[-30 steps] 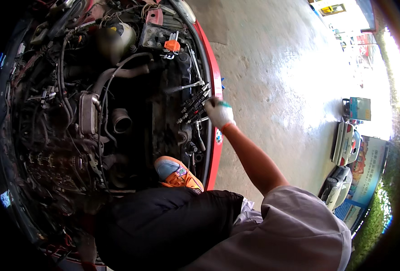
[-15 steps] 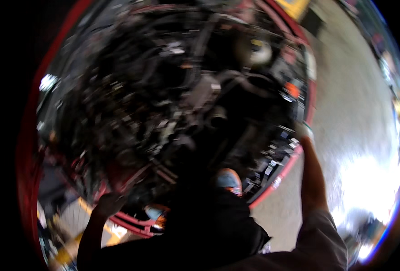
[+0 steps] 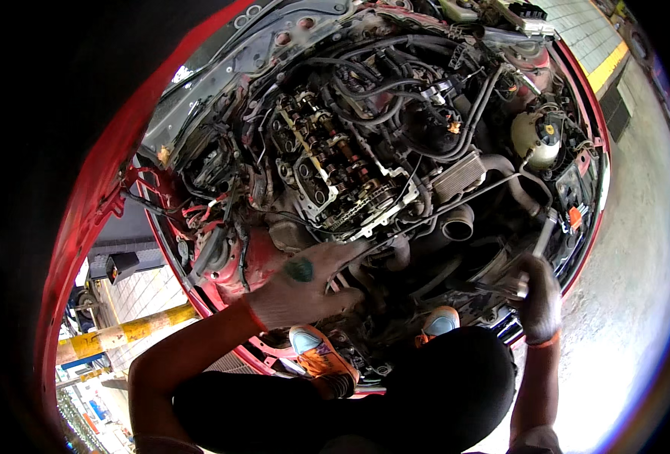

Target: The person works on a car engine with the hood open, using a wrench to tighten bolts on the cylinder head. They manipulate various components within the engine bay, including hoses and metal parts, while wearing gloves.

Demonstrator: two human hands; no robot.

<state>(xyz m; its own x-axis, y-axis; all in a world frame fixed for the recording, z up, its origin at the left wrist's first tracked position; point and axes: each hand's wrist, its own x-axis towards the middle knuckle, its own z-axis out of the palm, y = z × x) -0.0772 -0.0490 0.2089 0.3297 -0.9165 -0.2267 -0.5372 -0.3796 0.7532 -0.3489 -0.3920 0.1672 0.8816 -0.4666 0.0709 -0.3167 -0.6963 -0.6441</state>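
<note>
My left hand (image 3: 305, 286), in a pale glove with a green patch, reaches over the front edge of the engine (image 3: 350, 170). Its thumb stands apart from the fingers, with nothing visible between them. The engine's top is uncovered and shows camshafts and a timing chain. On the right, my gloved right hand (image 3: 538, 299) is closed around a silver metal tool (image 3: 545, 233). A bar sticks up from the fist, and a round metal end (image 3: 518, 287) shows beside the fingers; the tool's exact kind cannot be told.
Both my shoes (image 3: 324, 356) stand inside the front of the red car's engine bay. Hoses, a wide open pipe (image 3: 457, 223) and a white coolant reservoir (image 3: 536, 140) lie around the engine. The raised red hood (image 3: 96, 181) is at left. A yellow-striped post (image 3: 134, 333) stands beyond the car.
My left hand has moved from the car's front-left edge to the engine. My right hand has come inward from the right edge and now holds the silver tool. The blurred view has sharpened.
</note>
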